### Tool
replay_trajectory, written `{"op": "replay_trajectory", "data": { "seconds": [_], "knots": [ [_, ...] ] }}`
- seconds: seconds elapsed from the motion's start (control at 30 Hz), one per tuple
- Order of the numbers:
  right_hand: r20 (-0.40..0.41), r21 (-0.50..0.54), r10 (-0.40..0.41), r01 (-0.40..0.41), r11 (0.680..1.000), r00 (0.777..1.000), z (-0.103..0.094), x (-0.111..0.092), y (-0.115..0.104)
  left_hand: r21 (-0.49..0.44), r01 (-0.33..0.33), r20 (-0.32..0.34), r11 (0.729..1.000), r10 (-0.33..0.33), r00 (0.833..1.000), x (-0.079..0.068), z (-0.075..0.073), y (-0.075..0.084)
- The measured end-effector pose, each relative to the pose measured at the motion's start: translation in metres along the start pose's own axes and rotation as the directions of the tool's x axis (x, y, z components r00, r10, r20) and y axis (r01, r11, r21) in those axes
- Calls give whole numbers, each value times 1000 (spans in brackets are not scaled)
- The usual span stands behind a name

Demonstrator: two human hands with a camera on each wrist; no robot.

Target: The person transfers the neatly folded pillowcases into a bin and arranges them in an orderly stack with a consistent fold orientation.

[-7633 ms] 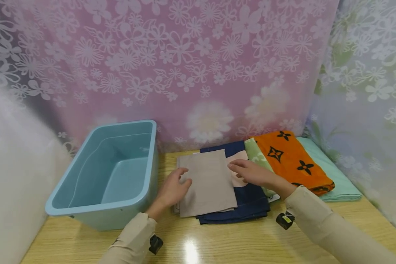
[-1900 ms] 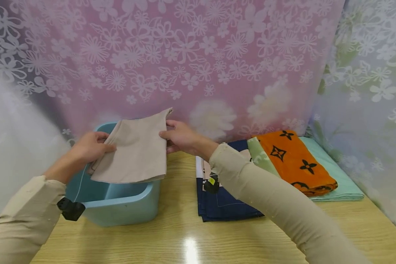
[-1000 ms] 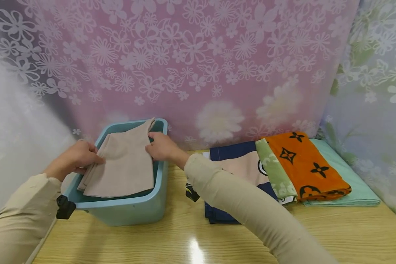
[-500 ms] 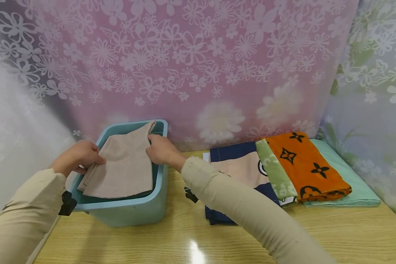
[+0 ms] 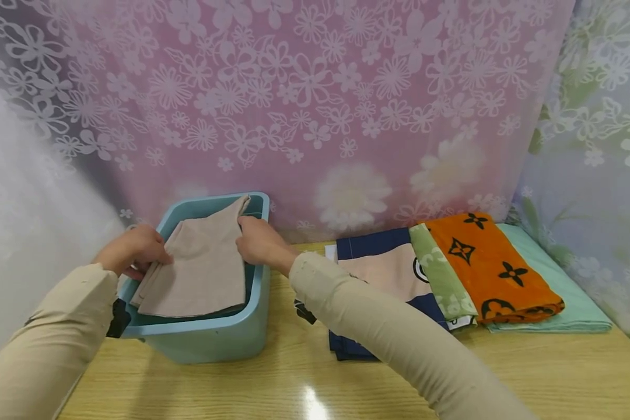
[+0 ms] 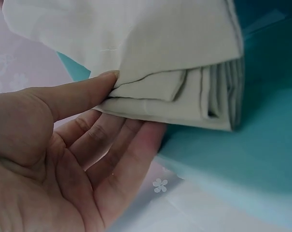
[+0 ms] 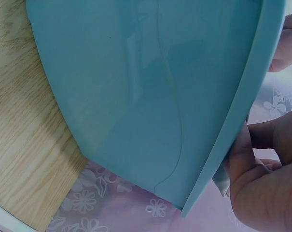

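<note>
Head: see cloth [image 5: 202, 262] in mouth of tub [image 5: 215, 344], pinched at opposite edges by left hand [image 5: 139, 249] and right hand [image 5: 261, 240]. Left wrist: gripping folds; likely light, floppy, so best pinched through all layers. Right wrist: curled beside tub, hold mostly hidden.

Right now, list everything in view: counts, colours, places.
Table: one, pale wood, underneath
Bin: one, blue, left
Fabric: one, beige, at bin's opening
Printed cloth: one, navy and pink, right of bin
Towel: one, orange, farther right
Strip: one, pale green, towel's left edge
Plain cloth: one, mint, partly under towel
Floral hangings: at least two, pink and pale, around
Wrist cameras: two, black, at wrists
Sleeves: two, beige, arms
Left hand: one, bare, fabric's left edge
Right hand: one, bare, fabric's right edge
</note>
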State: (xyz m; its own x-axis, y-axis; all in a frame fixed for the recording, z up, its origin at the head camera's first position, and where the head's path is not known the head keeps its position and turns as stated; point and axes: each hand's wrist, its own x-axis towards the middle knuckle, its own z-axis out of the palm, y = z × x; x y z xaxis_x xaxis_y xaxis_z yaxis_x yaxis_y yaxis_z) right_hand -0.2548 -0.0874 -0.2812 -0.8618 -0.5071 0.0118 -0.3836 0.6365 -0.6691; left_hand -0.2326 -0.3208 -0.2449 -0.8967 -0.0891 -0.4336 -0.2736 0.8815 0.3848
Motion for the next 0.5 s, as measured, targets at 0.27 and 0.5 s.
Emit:
{"op": "replay_trajectory", "data": {
  "seconds": [0.27,0.5],
  "knots": [
    [7,-9,-10,10,1000,1000,-2,-3,-1,6,-6,-14,1000,6,1000,-3,2,0],
    [78,-44,-51,55,998,996,-8,-12,-5,18,-72,19,997,71,997,-7,4,5]
  ]
}}
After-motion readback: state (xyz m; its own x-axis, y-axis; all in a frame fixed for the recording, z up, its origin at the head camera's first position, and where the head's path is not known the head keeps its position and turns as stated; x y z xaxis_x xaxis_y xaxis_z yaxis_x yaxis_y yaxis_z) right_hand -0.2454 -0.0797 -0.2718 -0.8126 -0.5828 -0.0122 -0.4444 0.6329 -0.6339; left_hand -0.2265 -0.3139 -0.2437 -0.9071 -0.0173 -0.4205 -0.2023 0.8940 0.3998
